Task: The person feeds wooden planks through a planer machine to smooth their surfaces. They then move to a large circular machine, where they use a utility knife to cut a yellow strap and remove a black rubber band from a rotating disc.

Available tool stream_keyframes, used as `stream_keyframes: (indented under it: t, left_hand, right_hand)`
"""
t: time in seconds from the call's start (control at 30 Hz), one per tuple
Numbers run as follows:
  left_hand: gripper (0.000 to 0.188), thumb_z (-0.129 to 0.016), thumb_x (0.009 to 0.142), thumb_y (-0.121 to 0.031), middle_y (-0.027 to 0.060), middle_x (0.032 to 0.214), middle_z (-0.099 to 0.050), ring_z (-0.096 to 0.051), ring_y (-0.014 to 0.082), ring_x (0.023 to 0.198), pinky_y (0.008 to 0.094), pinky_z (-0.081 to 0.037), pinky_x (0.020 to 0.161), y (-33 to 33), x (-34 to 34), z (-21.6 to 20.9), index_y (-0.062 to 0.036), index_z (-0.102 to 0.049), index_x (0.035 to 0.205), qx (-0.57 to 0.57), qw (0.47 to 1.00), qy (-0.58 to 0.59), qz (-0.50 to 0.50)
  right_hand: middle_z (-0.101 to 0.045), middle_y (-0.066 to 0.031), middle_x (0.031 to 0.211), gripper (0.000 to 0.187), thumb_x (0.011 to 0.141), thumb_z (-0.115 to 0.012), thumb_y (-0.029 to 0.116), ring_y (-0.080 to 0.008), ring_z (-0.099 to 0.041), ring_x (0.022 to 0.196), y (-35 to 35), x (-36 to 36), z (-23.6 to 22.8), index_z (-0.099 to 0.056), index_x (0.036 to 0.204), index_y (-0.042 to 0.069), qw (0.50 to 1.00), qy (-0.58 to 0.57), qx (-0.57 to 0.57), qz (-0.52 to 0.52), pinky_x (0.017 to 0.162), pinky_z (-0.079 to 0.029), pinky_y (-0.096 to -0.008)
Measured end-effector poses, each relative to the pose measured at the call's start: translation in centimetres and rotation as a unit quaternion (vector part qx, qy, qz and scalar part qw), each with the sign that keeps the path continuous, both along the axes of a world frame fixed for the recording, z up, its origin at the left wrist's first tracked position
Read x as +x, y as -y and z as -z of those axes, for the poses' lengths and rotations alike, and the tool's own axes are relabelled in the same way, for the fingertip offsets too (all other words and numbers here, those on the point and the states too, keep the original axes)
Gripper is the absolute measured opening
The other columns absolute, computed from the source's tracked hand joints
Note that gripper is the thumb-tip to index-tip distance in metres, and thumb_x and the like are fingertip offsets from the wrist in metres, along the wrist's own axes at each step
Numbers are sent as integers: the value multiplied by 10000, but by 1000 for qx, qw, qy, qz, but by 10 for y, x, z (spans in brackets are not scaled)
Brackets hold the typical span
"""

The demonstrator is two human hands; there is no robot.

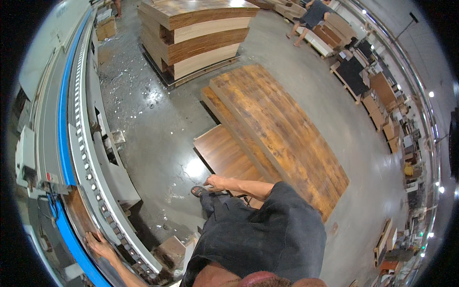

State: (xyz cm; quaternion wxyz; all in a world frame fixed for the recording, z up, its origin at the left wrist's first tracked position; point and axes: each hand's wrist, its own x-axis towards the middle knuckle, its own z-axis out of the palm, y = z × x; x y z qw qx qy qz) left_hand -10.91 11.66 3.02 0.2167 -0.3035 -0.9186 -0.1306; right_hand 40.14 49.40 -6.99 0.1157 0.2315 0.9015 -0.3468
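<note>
My left hand (99, 245) lies with its fingers spread on a brown wood-look panel (77, 208). The panel rests along an edge-banding machine (88, 158), between its blue beam (64, 119) and a row of small rollers (101, 203). Held out in front of my body, my right hand (217, 182) has nothing visible in it, its fingers loosely bent and apart. Below and beyond it is a low board (227, 152) with a reddish-brown wood face. Beside that board stands a stack of thick wood-grain panels (282, 129).
A tall stack of panels (205, 43) stands on a pallet at the far side. Another person (313, 16) is at the far right near more boards. Pallets with dark panels (351, 76) line the right side. White scraps litter the grey floor (158, 129).
</note>
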Motion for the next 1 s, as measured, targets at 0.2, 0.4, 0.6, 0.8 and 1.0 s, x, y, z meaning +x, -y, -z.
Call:
stream_keyframes:
  t: [0.2, 0.4, 0.6, 0.8, 1.0]
  left_hand:
    - [507, -614, 963, -359, 231, 1319, -572, -533, 391, 1219, 473, -402, 1060, -51, -48, 7, 69, -599, 1234, 20, 999, -28, 9]
    - [511, -705, 898, -368, 230, 1171, -651, -602, 387, 1088, 456, -463, 990, -91, -99, 2, 95, -649, 1108, 43, 991, -118, 50]
    - [538, -723, 881, -395, 254, 1188, -625, -597, 407, 1084, 486, -473, 968, -131, -161, 40, 73, -640, 1133, 79, 970, -220, 67]
    - [537, -619, 948, -425, 244, 1160, -617, -591, 395, 1079, 508, -466, 923, -72, -79, 29, 53, -590, 1190, 47, 996, -70, 1]
    - [380, -497, 998, -290, 163, 1370, -512, -491, 337, 1248, 477, -383, 1052, -67, 14, 16, -48, -591, 1275, 194, 981, 22, 11]
  right_hand:
    - [-651, -234, 1190, 493, 838, -694, 232, -386, -623, 1101, -31, 4, 27, -613, 1266, 1, 997, 33, -57, 35, 949, -504, -439]
    - [-667, -217, 1167, 497, 833, -692, 244, -372, -637, 1082, -68, -23, 16, -617, 1273, 26, 994, 29, -25, 102, 944, -507, -440]
    - [-669, -219, 1163, 471, 822, -662, 253, -378, -639, 1079, -68, 7, 25, -646, 1236, 31, 984, 14, -33, 177, 957, -508, -434]
    - [-676, -240, 1111, 444, 856, -648, 286, -393, -632, 1063, -27, 6, 57, -651, 1201, 5, 976, 47, -66, 201, 914, -500, -442]
    - [-699, -227, 956, 319, 946, -571, 290, -323, -684, 921, 34, -1, 25, -695, 1153, 81, 941, 10, -172, 290, 796, -502, -403]
